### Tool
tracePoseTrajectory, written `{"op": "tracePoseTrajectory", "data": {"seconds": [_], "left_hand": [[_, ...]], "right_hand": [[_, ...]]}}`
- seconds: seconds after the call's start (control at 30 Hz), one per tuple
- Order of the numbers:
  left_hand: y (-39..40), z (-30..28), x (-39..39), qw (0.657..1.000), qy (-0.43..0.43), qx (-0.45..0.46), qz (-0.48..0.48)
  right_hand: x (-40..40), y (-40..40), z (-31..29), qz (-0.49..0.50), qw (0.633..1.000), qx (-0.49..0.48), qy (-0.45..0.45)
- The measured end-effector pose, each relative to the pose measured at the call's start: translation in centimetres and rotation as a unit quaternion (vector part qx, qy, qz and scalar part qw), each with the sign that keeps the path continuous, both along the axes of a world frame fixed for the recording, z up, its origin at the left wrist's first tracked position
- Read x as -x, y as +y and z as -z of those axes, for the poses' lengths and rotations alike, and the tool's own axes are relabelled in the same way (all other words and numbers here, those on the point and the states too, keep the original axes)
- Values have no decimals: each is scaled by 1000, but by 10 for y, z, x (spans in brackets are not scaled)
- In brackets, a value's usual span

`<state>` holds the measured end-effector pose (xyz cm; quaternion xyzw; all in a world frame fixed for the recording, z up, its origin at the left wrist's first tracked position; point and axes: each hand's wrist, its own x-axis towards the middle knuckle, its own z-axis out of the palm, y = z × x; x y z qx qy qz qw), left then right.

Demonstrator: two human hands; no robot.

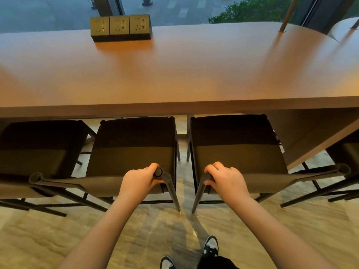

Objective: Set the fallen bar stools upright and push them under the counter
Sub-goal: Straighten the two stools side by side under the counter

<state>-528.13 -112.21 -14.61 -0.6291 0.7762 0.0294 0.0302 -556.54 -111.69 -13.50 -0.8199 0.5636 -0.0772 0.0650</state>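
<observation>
Right at the near edge of the tabletop [174, 78] two bar stools stand upright side by side, seats partly tucked under it, so the far part of each seat sits in shadow; the left stool [134, 148] and the right stool [237, 148] are close together but not touching, a strip of floor [182, 191] showing between them. The left hand [138, 181] has its grip wrapped around the rounded end of the left stool's backrest rail at its right corner; the right hand [225, 179] has its grip curled over the left corner of the right stool's backrest, and the fingertips there are hidden behind the rail, so how far they wrap is hard to say. A third stool [38, 144] is cut off by the left border; another stool [345, 152] on the right is mostly hidden behind the counter's slanted side panel. Stool feet are partly lost among dark crossbars. Near the far left of the tabletop sits a block of three sockets [120, 28]; a thin pole [287, 14] rises near the far right corner, its top cut off. Two black and white shoes [210, 245] peek in at the bottom.
</observation>
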Motion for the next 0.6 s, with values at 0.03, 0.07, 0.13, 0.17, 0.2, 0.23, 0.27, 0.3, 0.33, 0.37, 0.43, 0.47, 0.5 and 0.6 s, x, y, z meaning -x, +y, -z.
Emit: {"op": "tracePoseTrajectory", "data": {"seconds": [0.03,0.07,0.13,0.17,0.2,0.23,0.27,0.3,0.33,0.37,0.43,0.47,0.5,0.6], "left_hand": [[0,0,0,1000,3,-1,-2],[0,0,0,1000,10,0,-4],[1,-1,1,1000,27,3,-9],[2,-2,1,999,33,3,-12],[2,-3,1,999,35,2,-14],[2,-3,1,999,36,2,-13],[2,-3,1,999,37,3,-12],[2,-3,1,999,39,6,-12],[1,-4,2,999,38,8,-13],[1,-5,2,999,36,8,-14],[2,-6,2,999,35,8,-16],[2,-5,2,999,35,8,-15],[2,-5,2,999,34,8,-14],[1,-4,3,999,34,11,-11]], "right_hand": [[1,0,0,0,1000,8,-7],[2,1,1,-2,1000,17,-13],[1,0,1,-6,999,29,-23],[1,-1,0,-7,999,27,-24],[-1,-2,0,-7,999,22,-25],[-2,-4,0,-7,1000,15,-25],[-4,-6,1,-6,1000,12,-25],[-6,-9,2,-2,1000,9,-25],[-8,-12,2,1,1000,6,-26],[-11,-15,2,3,1000,2,-27],[-13,-17,2,4,1000,-6,-26],[-13,-16,3,6,1000,-7,-26],[-11,-15,3,8,1000,-6,-28],[-5,-11,4,12,999,-5,-31]]}}
